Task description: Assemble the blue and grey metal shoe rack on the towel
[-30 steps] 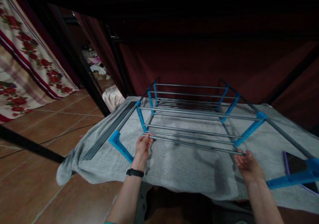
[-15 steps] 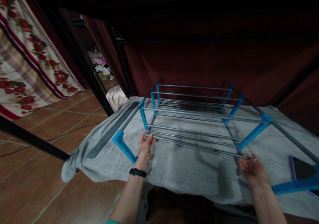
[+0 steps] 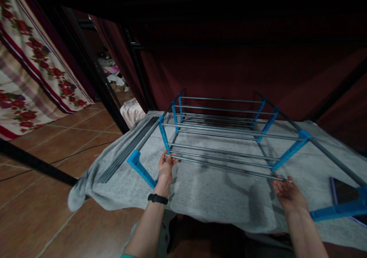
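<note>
A rack of grey metal rods [image 3: 223, 130] with blue plastic side brackets [image 3: 289, 151] lies on a grey blanket [image 3: 206, 193]. My left hand [image 3: 166, 168], a black band on its wrist, is closed around the left end of the nearest rod [image 3: 226, 167]. My right hand [image 3: 288, 193] is palm up under the right end of that same rod, fingers curled at its tip. The rod runs between both hands, just in front of the rack's lower shelf.
A bundle of loose grey rods [image 3: 129, 151] lies along the blanket's left edge beside a blue bracket [image 3: 140, 168]. A dark phone-like slab [image 3: 342, 191] rests at the right. Brown floor tiles [image 3: 51, 143], black bed posts [image 3: 97, 82] and a floral cloth [image 3: 31, 70] are at the left.
Both hands stay on the ends of the nearest rod. The view shifted slightly; the rod and rack sit about where they were.
</note>
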Demonstrator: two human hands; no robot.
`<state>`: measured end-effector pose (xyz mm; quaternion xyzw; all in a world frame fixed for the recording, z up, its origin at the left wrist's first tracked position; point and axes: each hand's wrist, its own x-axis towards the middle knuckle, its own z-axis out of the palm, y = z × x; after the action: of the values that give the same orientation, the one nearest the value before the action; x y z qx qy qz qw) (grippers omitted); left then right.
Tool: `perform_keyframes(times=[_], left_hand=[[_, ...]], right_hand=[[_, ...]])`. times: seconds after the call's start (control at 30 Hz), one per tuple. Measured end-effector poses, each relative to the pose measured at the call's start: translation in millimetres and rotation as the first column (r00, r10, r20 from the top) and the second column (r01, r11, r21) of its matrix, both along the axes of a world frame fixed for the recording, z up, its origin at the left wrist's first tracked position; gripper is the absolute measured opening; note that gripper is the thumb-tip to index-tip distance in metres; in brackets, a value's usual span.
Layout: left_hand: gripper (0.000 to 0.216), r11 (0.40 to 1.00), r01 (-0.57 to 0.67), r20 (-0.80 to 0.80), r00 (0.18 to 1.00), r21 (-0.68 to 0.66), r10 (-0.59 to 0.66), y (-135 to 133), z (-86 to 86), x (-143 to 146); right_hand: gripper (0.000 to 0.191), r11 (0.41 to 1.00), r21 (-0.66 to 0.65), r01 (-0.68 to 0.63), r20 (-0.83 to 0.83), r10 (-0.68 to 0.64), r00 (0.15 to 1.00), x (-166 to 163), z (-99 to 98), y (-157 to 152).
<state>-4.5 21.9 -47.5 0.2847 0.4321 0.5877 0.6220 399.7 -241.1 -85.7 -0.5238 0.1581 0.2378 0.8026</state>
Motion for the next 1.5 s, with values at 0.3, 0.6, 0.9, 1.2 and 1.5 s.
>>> perform_keyframes(times=[0.3,0.6,0.9,1.2,1.5], left_hand=[[0.042,0.999,0.018,-0.012,1.000,0.028,-0.018,0.0,-0.4,-3.3],[0.029,1.000,0.001,-0.040,0.999,0.006,-0.001,0.4,0.2,-2.0],[0.029,0.999,-0.025,-0.092,0.995,-0.029,0.023,2.5,1.3,-0.6],[0.013,0.994,-0.059,-0.090,0.995,-0.088,0.051,3.9,7.3,4.5],[0.017,0.997,-0.076,-0.159,0.985,-0.029,0.070,1.5,4.2,-0.7]], right_hand=[[0.033,1.000,0.012,0.012,0.032,-0.012,0.999,3.0,-3.5,-1.2],[0.035,0.999,0.018,0.037,-0.010,-0.036,0.999,-3.9,6.0,0.8],[0.039,0.998,0.049,0.034,0.084,-0.038,0.996,-5.9,0.8,3.5],[0.032,0.992,0.115,0.057,0.089,-0.067,0.994,-20.1,5.6,13.1],[0.035,0.982,0.169,0.080,0.115,-0.101,0.988,-28.4,5.9,12.5]])
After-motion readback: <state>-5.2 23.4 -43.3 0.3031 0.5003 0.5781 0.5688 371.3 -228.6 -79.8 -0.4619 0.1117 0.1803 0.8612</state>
